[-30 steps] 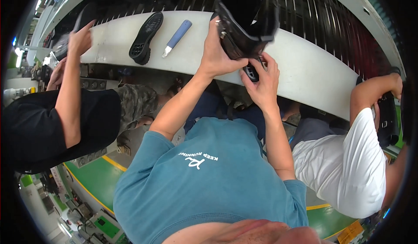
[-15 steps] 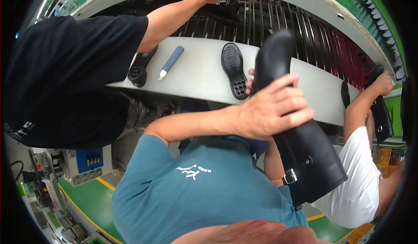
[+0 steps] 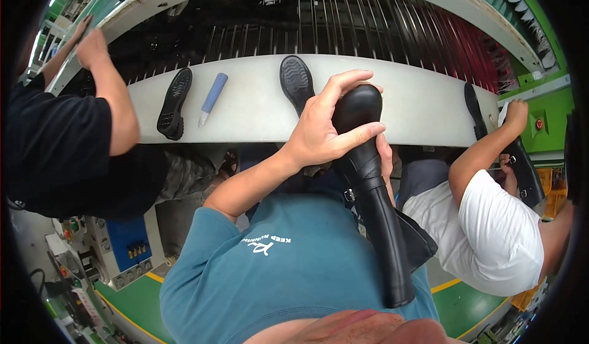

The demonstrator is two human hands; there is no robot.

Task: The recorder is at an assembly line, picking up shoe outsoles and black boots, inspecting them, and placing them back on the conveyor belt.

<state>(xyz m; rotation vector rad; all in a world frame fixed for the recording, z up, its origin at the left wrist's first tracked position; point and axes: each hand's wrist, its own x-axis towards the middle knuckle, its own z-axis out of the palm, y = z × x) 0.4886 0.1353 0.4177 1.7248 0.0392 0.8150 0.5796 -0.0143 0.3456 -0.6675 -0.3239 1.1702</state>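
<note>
A tall black boot (image 3: pixel 388 233) hangs over my lap, its rounded toe at the top and its shaft running down along my shirt. A strap with a silver buckle crosses its ankle. My left hand (image 3: pixel 316 129) is closed round the toe part, thumb across the front and fingers over the far side. My right hand (image 3: pixel 385 157) grips the boot's right side near the instep, mostly hidden behind it. Just beyond my left hand a black shoe sole (image 3: pixel 296 77) lies tread up on the white worktop (image 3: pixel 245 120), its lower end covered by that hand.
On the worktop's left lie another black sole (image 3: pixel 175 101) and a blue-handled tool (image 3: pixel 215 92). Metal rods (image 3: pixel 343 25) run behind it. A person in black (image 3: pixel 67 123) sits left; one in white (image 3: pixel 497 233) at right holds a black boot (image 3: pixel 526 175).
The boot has swung lower and turned, showing its ankle strap. My left hand has shifted from the ankle area to the toe. The left co-worker's arm has moved left, away from the worktop.
</note>
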